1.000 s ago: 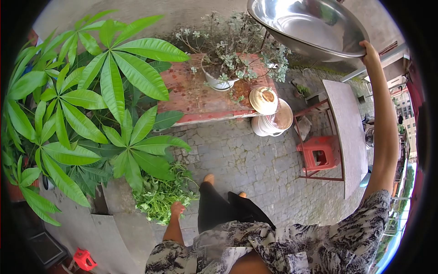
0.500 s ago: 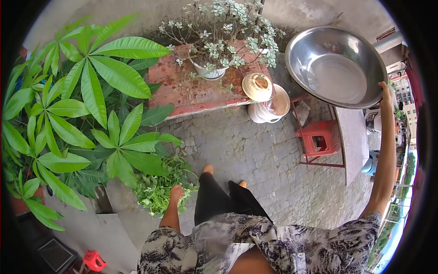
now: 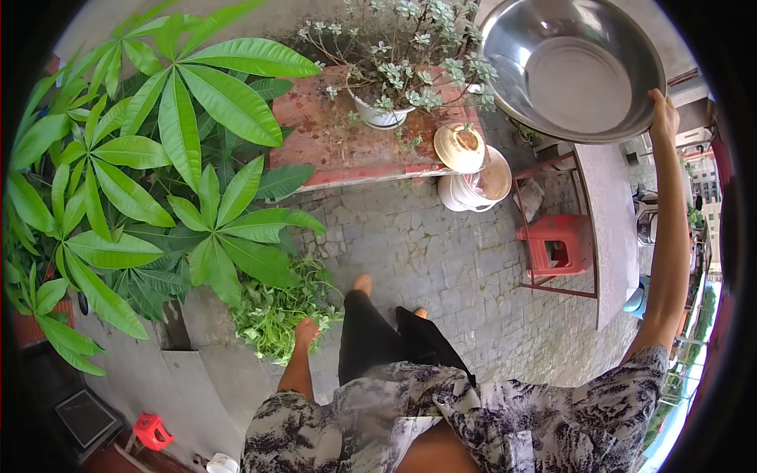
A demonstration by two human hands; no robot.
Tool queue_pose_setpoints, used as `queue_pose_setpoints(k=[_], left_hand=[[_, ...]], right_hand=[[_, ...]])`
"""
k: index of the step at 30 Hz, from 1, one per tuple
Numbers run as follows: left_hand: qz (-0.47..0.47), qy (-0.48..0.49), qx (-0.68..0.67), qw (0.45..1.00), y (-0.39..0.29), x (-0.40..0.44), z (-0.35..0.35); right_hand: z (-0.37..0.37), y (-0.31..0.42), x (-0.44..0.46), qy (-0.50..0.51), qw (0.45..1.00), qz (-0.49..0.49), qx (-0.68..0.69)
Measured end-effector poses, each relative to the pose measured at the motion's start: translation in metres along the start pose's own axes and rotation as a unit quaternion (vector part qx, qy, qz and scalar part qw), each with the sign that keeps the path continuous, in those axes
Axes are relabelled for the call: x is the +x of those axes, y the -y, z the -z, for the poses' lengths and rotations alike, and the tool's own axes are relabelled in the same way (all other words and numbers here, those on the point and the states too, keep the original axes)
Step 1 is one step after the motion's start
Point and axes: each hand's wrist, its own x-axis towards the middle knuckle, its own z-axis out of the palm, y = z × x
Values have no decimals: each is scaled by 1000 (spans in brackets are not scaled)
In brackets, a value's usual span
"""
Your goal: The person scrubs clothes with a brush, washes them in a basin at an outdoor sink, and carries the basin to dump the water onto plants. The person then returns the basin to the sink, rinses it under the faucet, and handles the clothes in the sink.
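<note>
My right hand grips the rim of a wide, shiny stainless steel basin by its right side, arm stretched out. The basin is tilted, its hollow inside facing me, with nothing visible in it. Low at my left side, my left hand is closed against a bunch of leafy greens with long pale stems. The fingers' far side is hidden, but the greens appear to hang from this hand.
A large-leafed plant fills the left. Beyond stands a red-topped slab table with a potted succulent. A white bucket bears a bowl. To the right are a red stool and a board-topped table.
The basin has risen in view with my right hand, and its upper rim now leaves the frame. My left hand stays beside the greens. The surroundings have shifted slightly as I move.
</note>
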Motion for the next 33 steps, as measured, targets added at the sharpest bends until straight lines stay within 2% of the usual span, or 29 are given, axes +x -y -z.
queue_pose_setpoints(k=[5,9,12,14,15,18,19,21,23,26,28,31,33], left_hand=[[-4,-10,-12,1000,0,-16,-2],[7,-25,-11,1000,-2,-24,-1],[4,-14,-2,1000,0,-19,5],[-26,-4,-1,1000,10,-6,14],[-12,-3,-8,1000,1,-10,14],[-32,-3,-16,999,-11,-9,15],[-3,-18,29,999,-20,-8,13],[-19,-5,116,993,-32,-5,7],[-16,7,168,986,-40,-3,3],[-37,33,237,970,-59,-3,-19],[-70,52,305,948,-62,6,-31],[-98,101,347,927,-71,1,-58],[-123,116,386,907,-66,-2,-76]], right_hand=[[-38,101,-31,-42,998,38,-22],[-63,143,-42,-67,992,103,-6],[-59,181,-79,-84,984,144,64],[-57,191,-93,-69,942,236,231],[-54,194,-99,-63,906,278,312],[-20,192,-135,-47,905,257,336],[-7,176,-143,-90,925,255,269],[13,137,-165,-168,945,246,135],[40,99,-201,-185,953,201,129],[83,10,-285,-145,978,51,140],[121,-56,-363,-103,988,-75,83],[178,-148,-522,-59,963,-250,87],[218,-231,-668,-46,925,-377,15]])
